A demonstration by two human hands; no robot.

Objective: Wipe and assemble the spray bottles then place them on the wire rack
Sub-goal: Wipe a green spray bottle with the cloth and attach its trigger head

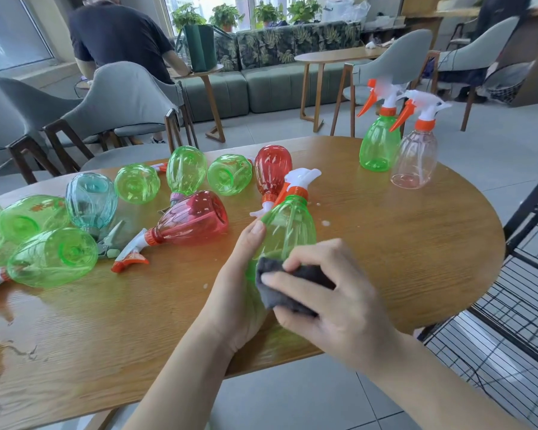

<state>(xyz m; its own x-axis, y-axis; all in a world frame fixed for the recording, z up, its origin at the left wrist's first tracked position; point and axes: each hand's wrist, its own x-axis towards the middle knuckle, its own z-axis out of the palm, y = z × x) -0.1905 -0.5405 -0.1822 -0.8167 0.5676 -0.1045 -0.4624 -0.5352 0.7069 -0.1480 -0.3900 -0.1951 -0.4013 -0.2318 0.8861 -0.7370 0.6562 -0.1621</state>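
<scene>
My left hand grips a green spray bottle by its lower body, its white and orange trigger head pointing away from me. My right hand pinches a dark grey cloth and presses it against the bottle's base. Several more bottles lie on their sides on the wooden table: green ones, a blue one and two red ones. At the far right edge a green bottle and a clear pink bottle stand upright with heads fitted. The black wire rack is at the right.
Water pools on the table's near left part, and small droplets dot the middle. Grey chairs ring the far side. A person in a dark shirt sits at another table behind.
</scene>
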